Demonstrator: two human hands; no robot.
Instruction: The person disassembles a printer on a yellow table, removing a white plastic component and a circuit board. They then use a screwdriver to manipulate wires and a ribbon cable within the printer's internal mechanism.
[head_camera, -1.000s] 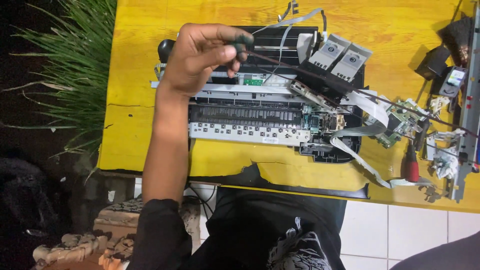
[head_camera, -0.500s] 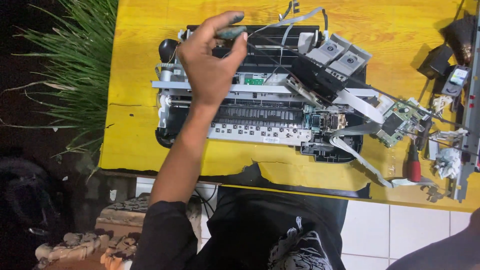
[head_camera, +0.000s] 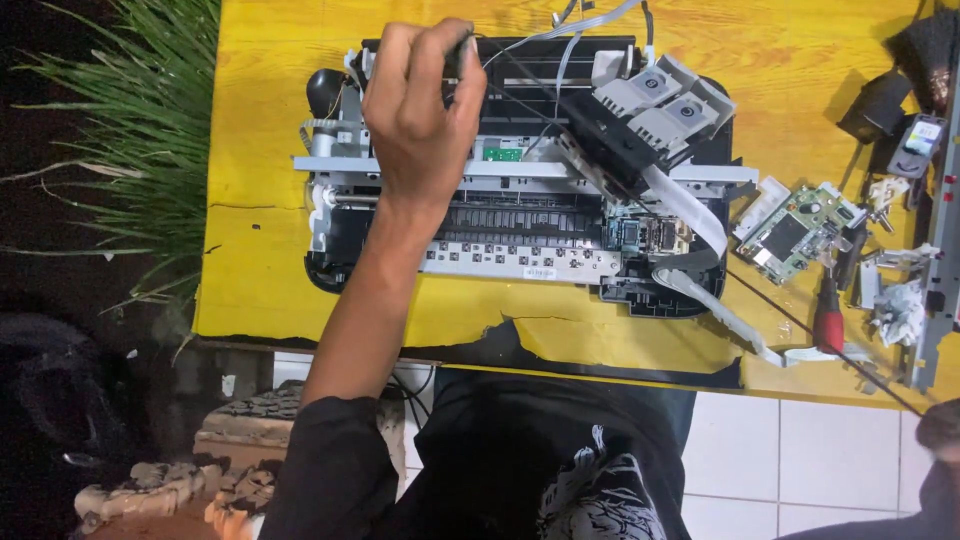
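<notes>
Black thin cable (head_camera: 520, 75) is now pinched in the closed left hand (head_camera: 420, 110), which has risen over the opened printer (head_camera: 520, 200); right hand is out of view.

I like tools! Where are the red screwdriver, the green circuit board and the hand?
red screwdriver (head_camera: 828, 325), head view, on its red handle.
green circuit board (head_camera: 795, 235), head view, board's middle.
left hand (head_camera: 420, 110), head view, its back.

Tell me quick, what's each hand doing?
Left hand: closed around a thin dark tool above the opened printer.
Right hand: not in view.
</notes>
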